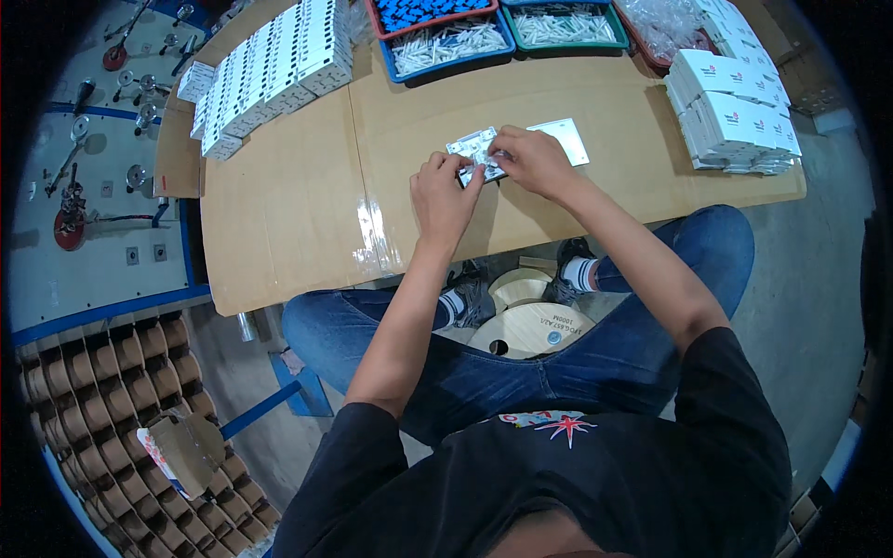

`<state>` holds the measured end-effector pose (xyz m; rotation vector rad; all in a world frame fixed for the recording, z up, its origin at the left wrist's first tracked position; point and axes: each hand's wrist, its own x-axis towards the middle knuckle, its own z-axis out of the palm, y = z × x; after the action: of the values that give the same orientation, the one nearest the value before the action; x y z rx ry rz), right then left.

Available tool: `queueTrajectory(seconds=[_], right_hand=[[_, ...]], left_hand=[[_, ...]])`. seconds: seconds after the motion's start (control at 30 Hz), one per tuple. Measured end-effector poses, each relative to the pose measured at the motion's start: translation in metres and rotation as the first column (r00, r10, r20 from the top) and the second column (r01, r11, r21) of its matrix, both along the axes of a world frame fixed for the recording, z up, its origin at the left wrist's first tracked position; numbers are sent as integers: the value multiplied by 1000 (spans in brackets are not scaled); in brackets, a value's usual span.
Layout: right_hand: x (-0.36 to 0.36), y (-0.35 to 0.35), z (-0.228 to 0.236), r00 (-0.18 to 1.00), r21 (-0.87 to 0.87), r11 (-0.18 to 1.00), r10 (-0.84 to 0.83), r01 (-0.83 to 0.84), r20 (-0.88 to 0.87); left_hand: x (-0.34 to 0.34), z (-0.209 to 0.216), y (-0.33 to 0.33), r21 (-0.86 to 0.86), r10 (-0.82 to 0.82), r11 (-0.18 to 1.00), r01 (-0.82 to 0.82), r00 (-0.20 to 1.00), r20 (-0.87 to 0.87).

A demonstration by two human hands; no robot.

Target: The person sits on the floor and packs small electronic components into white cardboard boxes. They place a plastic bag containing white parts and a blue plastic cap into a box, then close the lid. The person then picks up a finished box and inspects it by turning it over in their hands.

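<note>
**One white case (pixel 472 144) flanked by the left hand (pixel 441 193) and the right hand (pixel 537 160)**

The white case is laid on the cardboard-covered tabletop (pixel 298 219), just ahead of the left hand and a little to its right; from the right hand it is found directly to the left, under the fingertips. Contact appears to be made by both hands, so neither can be called clearly nearer. Its near left edge seems to be gripped by the left hand, with the thumb laid toward the middle. The right hand's fingers are bunched over the right part; whether a small piece is pinched there cannot be told. The long axis cannot be judged either, since the near and right edges are covered, but the left side is seen to run away from the left hand, leaning slightly left.

A flat white plate (pixel 568 141) is placed just beyond the right hand and to its right, partly hidden by it; of the two, the right hand is clearly the nearer. Well ahead of both hands, white sticks are held in a blue tray (pixel 450 72). White stacked pieces (pixel 735 121) are piled well to the right of the right hand.
</note>
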<state>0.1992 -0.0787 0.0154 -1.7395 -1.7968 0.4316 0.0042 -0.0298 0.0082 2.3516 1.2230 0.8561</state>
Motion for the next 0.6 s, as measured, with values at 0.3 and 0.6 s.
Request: queueTrajectory(seconds=[0.3,0.6], right_hand=[[4,7,1,997,-115,991,73,-71,13],[3,9,4,999,-156,987,46,-48,-17]], left_hand=[[15,1,-11,-56,173,983,-173,985,-13],[8,-7,-8,-14,69,998,-69,997,33]])
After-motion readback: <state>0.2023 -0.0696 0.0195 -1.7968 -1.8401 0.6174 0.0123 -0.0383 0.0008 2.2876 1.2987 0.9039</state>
